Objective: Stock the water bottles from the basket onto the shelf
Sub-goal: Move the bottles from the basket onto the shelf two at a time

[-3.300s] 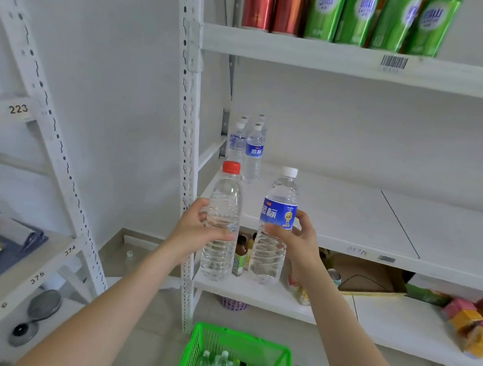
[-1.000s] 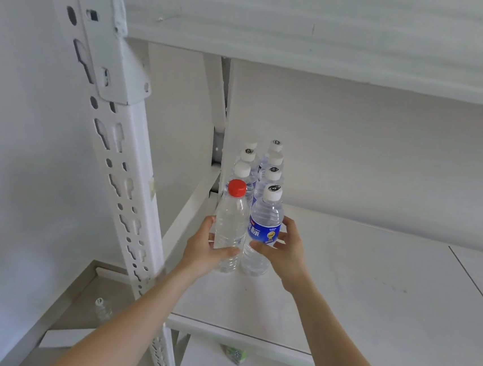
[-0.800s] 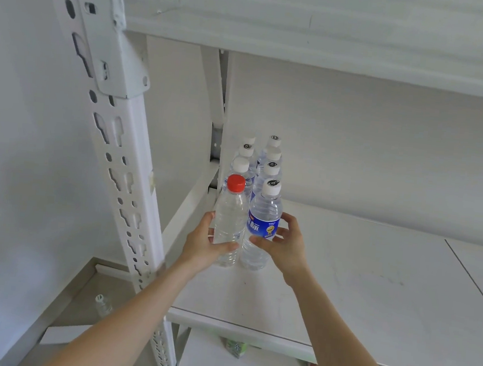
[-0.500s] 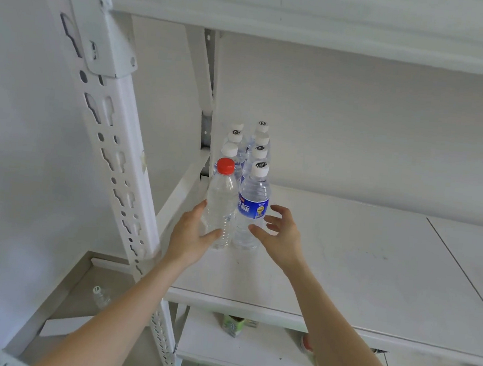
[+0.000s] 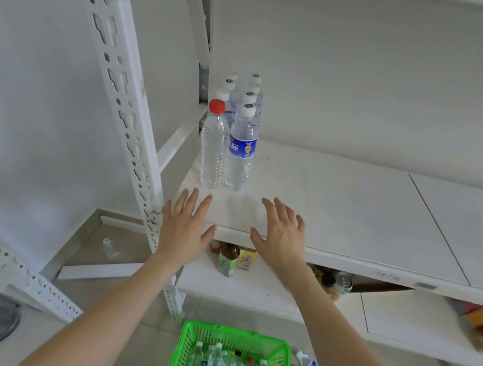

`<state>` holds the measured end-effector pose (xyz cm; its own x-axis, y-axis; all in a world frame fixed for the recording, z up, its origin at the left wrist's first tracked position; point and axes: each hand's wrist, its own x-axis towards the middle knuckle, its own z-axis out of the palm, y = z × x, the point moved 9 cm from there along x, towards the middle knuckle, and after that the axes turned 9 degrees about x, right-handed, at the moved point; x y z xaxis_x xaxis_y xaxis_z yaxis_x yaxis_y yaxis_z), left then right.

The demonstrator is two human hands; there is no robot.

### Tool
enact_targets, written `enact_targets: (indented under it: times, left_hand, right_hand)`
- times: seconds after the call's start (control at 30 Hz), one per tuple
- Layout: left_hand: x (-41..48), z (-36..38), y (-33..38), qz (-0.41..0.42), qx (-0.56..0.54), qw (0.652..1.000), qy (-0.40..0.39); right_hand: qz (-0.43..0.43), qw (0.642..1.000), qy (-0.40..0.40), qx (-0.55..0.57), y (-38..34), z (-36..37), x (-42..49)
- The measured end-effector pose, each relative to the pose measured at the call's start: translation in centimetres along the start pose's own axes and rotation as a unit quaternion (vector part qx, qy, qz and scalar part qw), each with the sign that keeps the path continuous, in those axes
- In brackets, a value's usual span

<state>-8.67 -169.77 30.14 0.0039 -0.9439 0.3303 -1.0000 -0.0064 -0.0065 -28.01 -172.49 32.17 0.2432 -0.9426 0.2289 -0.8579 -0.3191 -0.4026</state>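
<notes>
1. head view: the left hand (image 5: pixel 184 230) and the right hand (image 5: pixel 281 239) are side by side over the front edge of the white shelf (image 5: pixel 350 205). the grip of each hand is spread, with straight fingers, and it holds nothing.
2. head view: just beyond the fingertips a red-capped water bottle (image 5: pixel 214 150) and a blue-label water bottle (image 5: pixel 240 153) stand upright and close together at the left end of this shelf. more white-capped bottles (image 5: pixel 251 95) stand in rows behind them.
3. head view: on the floor below, a green basket (image 5: pixel 186 345) holds several water bottles (image 5: pixel 217 363). small drink bottles (image 5: pixel 228 262) stand on the lower shelf (image 5: pixel 253 290).
</notes>
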Motion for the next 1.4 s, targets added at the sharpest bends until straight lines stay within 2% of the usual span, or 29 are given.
enact_targets:
  times: [0.27,0.53,0.87,1.4]
  left_hand:
    - [-7.5,0.9,2.6,0.025,0.015,0.999,-0.035]
    - [-16.2,1.7,4.9,0.059,0.011,0.996,-0.073]
    - [-26.6,2.7,7.0,0.089,0.018,0.991,-0.103]
    - [-35.5,9.7,13.2,0.035,0.001,0.975,-0.220]
  right_hand:
    - [0.025,0.998,-0.022,-0.056,1.7,1.5,-9.0]
    - [0.058,0.994,0.009,-0.092,1.8,2.6,-18.7]
    - [0.098,0.992,-0.051,-0.066,2.0,5.6,-30.3]
    - [0.150,0.981,-0.113,-0.058,11.5,9.8,-39.2]
